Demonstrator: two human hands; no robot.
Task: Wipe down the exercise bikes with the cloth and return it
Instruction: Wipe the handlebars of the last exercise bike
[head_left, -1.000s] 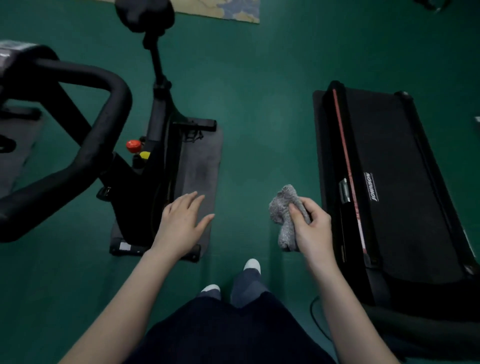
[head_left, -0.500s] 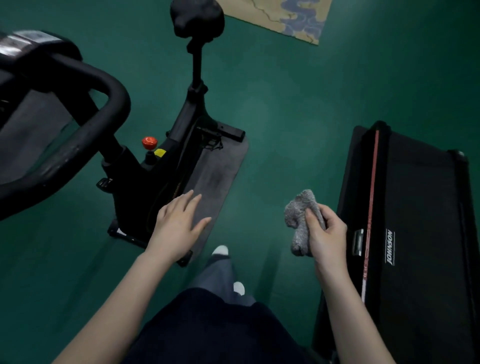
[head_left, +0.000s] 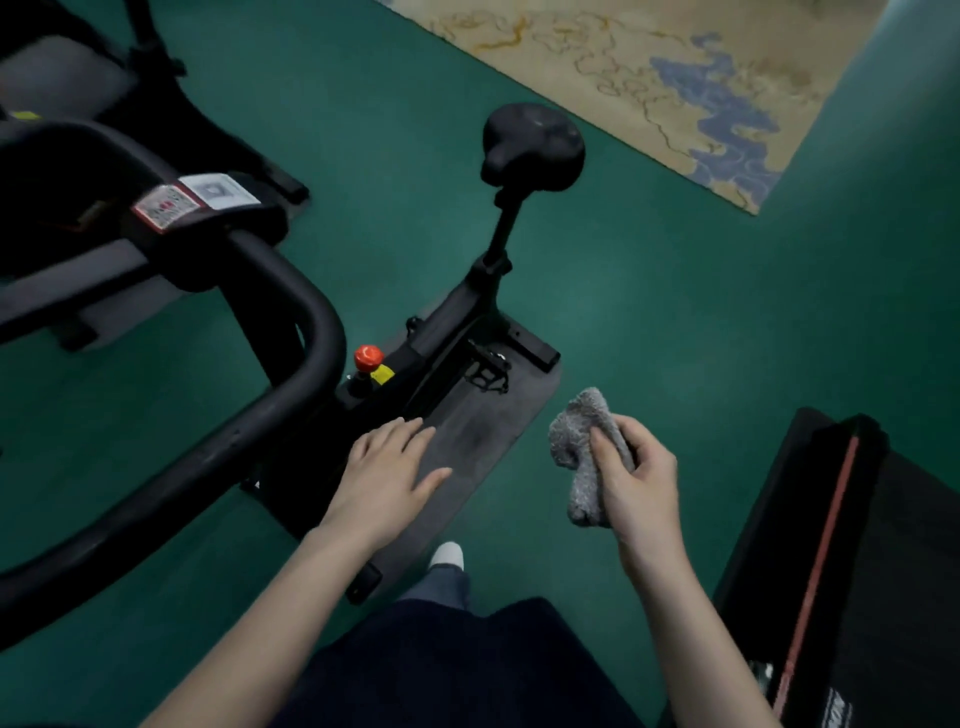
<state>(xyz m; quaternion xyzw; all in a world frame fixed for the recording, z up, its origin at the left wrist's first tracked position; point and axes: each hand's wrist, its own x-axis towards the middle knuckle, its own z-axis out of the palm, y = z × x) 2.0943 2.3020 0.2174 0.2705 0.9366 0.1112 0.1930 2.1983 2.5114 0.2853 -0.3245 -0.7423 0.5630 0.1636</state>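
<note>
Hands sit apart, the 2 of them level in front of the person's body. The left hand (head_left: 387, 478) is flat and palm down, its fingers straight and slightly spread, holding nothing. It hangs over the near edge of the bike (head_left: 441, 338) and the grey mat (head_left: 483, 431) under it; whether it touches either cannot be told. The right hand (head_left: 639, 488) grips the cloth (head_left: 584, 452), with the thumb laid across the front and the fingers curled round behind. This grey, nubbly cloth is bunched up, 1 end bulging above the fist and the other hanging below it, over the green floor (head_left: 675, 312) between the mat and the treadmill (head_left: 883, 571).

Just beyond the left hand, a red knob (head_left: 369, 357) with a yellow label (head_left: 383, 374) beside it stands on the bike frame. A pedal (head_left: 488, 371) shows to its right. The black saddle (head_left: 532, 143) rises on its post farther off, and the thick black handlebar (head_left: 260, 441) loops across the left of the view, with 2 stickers (head_left: 192, 197) on its stem. A white shoe (head_left: 448, 555) rests on the floor by the mat's near corner. A tan and blue rug (head_left: 675, 78) lies at the far right.
</note>
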